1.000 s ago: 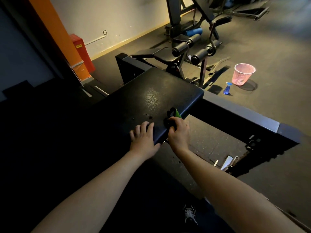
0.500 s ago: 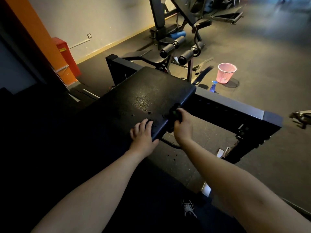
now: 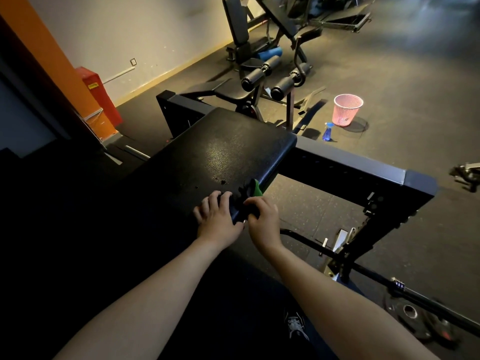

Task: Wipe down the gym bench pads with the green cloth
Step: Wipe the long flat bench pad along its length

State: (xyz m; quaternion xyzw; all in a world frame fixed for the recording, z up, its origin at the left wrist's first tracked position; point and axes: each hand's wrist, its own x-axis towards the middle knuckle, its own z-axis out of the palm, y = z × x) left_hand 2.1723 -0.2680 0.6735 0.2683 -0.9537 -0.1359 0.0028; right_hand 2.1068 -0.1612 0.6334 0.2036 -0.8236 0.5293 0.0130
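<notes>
An orange pillar [image 3: 52, 74] and a red box [image 3: 100, 97] stood by the wall at far left. The black bench pad [image 3: 220, 152] ran up the middle of the view, with small dark specks on its near part. The left hand [image 3: 218, 216] lay on the pad's near right corner, fingers nearly straight and spread across the top, holding nothing. Just to its right, the green cloth [image 3: 255, 188] was bunched against the pad's right edge, mostly in shadow, with one green fold showing. The right hand [image 3: 262, 222] gripped the cloth's lower part, fingers curled round it at the pad's side. Further right, the dark steel frame [image 3: 363, 165] crossed behind the pad. Beyond it on the floor stood a blue spray bottle [image 3: 327, 131] near a pink basket [image 3: 346, 110]. A weight plate [image 3: 409, 311] lay at lower right.
</notes>
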